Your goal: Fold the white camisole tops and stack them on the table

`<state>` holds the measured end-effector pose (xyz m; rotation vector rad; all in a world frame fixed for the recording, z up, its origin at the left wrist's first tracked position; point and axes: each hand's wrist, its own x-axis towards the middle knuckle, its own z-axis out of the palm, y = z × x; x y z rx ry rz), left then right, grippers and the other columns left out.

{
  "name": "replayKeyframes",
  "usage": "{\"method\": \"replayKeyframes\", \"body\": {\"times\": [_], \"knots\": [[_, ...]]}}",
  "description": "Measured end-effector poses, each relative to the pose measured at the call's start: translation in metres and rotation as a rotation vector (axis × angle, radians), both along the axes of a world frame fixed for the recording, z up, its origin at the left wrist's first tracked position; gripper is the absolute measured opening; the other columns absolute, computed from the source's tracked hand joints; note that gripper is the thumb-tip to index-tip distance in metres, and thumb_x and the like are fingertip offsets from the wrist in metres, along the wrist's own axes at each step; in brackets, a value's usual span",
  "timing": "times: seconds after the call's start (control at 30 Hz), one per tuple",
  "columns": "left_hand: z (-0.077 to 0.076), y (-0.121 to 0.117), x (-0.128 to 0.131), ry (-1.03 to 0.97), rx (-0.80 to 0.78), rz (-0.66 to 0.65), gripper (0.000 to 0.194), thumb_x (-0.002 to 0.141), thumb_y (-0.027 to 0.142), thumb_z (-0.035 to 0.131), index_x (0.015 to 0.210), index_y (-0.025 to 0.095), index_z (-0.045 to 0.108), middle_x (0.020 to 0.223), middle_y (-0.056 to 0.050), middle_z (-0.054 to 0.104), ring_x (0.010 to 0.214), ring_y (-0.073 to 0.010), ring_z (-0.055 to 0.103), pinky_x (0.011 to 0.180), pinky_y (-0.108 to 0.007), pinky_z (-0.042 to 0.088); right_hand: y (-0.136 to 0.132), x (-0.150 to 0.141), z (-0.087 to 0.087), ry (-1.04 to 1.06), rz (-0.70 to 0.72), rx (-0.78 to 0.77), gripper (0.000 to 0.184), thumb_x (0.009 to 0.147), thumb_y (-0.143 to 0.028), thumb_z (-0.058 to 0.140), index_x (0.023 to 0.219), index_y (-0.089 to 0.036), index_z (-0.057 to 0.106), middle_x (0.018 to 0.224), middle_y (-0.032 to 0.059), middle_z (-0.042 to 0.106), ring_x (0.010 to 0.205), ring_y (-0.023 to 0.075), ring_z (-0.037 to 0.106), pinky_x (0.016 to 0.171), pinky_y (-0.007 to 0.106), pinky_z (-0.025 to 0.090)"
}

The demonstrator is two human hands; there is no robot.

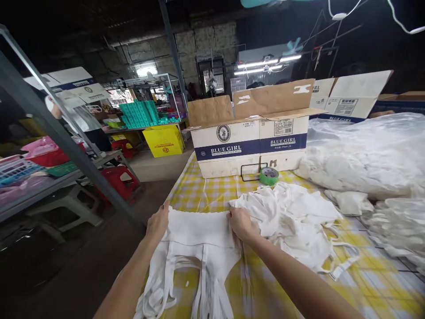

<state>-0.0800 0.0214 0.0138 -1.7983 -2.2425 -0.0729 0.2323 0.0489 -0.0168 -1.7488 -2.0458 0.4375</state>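
A white garment with a wide band and several hanging straps (pixel 201 228) lies on the yellow checked tablecloth (pixel 212 195), its band stretched flat between my hands. At the band's left top corner, my left hand (pixel 157 223) is closed on the edge. Opposite it, my right hand (pixel 242 222) grips the right top corner, with its fingertips partly hidden. Just right of that hand, a loose heap of similar white garments (pixel 292 212) spreads over the cloth, some straps trailing out.
Behind stand an open Blue Girl carton (pixel 250 148), a green tape roll (pixel 268 176) and a black wire frame (pixel 249 166). Bagged white goods (pixel 368 155) fill the right side. A grey metal post (pixel 76 141) slants at left; beyond it a person (pixel 83 119) stands beside a carton.
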Motion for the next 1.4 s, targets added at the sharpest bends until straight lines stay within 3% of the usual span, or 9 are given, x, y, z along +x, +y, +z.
{"method": "replayKeyframes", "body": {"times": [0.17,0.27,0.47,0.57,0.67,0.9,1.13,1.27,1.4], "knots": [[-0.011,0.003,-0.004,0.042,-0.109,-0.069,0.041,0.092,0.025,0.027,0.131,0.017,0.037,0.117,-0.015,0.054,0.084,-0.0224,0.062,0.07,-0.032,0.045,-0.005,-0.002,-0.004,-0.054,0.047,0.051,0.022,0.089,-0.02,0.039,0.101,-0.013,0.057,0.086,0.0157,0.065,0.077,0.0256,0.061,0.066,0.034,0.041],[-0.009,0.004,-0.004,0.051,-0.139,-0.095,0.041,0.091,0.027,0.027,0.129,0.017,0.039,0.113,-0.015,0.055,0.086,-0.024,0.061,0.07,-0.033,0.045,-0.026,0.01,0.004,-0.06,0.089,0.105,0.028,0.089,-0.019,0.04,0.115,-0.017,0.048,0.103,0.0134,0.061,0.086,0.0244,0.059,0.07,0.034,0.042],[-0.013,0.008,-0.004,-0.1,-0.068,0.004,0.047,0.09,0.033,0.03,0.129,0.008,0.035,0.111,-0.021,0.055,0.097,-0.0289,0.057,0.079,-0.039,0.043,-0.075,0.084,0.009,-0.193,0.228,0.376,0.038,0.085,-0.015,0.043,0.122,-0.023,0.043,0.122,0.0083,0.051,0.11,0.0257,0.046,0.089,0.041,0.036],[-0.011,0.006,-0.011,-0.258,-0.086,0.094,0.044,0.085,0.02,0.035,0.126,0.003,0.037,0.106,-0.022,0.058,0.096,-0.0282,0.059,0.078,-0.036,0.043,-0.08,0.125,-0.002,-0.254,0.2,0.403,0.04,0.083,-0.016,0.046,0.122,-0.021,0.044,0.125,0.0092,0.049,0.115,0.0268,0.042,0.093,0.043,0.033],[0.002,-0.003,-0.022,-0.324,-0.146,0.072,0.044,0.079,0.01,0.036,0.123,0.008,0.042,0.098,-0.016,0.063,0.093,-0.0237,0.061,0.075,-0.03,0.043,-0.076,0.144,-0.015,-0.261,0.203,0.434,0.034,0.083,-0.018,0.047,0.117,-0.02,0.048,0.121,0.0095,0.052,0.114,0.0265,0.042,0.093,0.042,0.033],[0.035,-0.046,-0.033,-0.462,-0.286,-0.078,0.045,0.068,0.008,0.041,0.11,0.018,0.054,0.078,0.0,0.065,0.07,-0.013,0.061,0.06,-0.018,0.041,-0.082,0.138,-0.025,-0.217,0.209,0.474,0.031,0.087,-0.021,0.041,0.118,-0.019,0.048,0.12,0.0102,0.052,0.111,0.0249,0.045,0.09,0.041,0.037],[0.025,-0.064,-0.031,-0.386,-0.202,-0.109,0.046,0.061,0.007,0.046,0.104,0.017,0.058,0.083,-0.001,0.063,0.071,-0.0137,0.058,0.066,-0.02,0.04,-0.082,0.144,-0.026,-0.194,0.246,0.501,0.032,0.087,-0.022,0.041,0.117,-0.021,0.049,0.118,0.0095,0.054,0.111,0.0246,0.046,0.088,0.041,0.039],[0.019,-0.069,-0.03,-0.339,-0.122,-0.061,0.033,0.072,0.012,0.041,0.098,0.017,0.062,0.091,-0.005,0.067,0.083,-0.0179,0.06,0.074,-0.024,0.04,-0.081,0.145,-0.027,-0.193,0.249,0.493,0.033,0.086,-0.02,0.041,0.118,-0.021,0.048,0.118,0.0087,0.054,0.111,0.024,0.046,0.089,0.041,0.039],[0.019,-0.079,-0.027,-0.302,-0.08,-0.014,0.031,0.084,0.032,0.038,0.09,0.018,0.065,0.087,-0.008,0.069,0.081,-0.0221,0.062,0.072,-0.028,0.04,-0.082,0.145,-0.026,-0.206,0.252,0.461,0.035,0.085,-0.019,0.042,0.12,-0.02,0.047,0.119,0.0088,0.053,0.111,0.0245,0.045,0.09,0.041,0.039]]}}
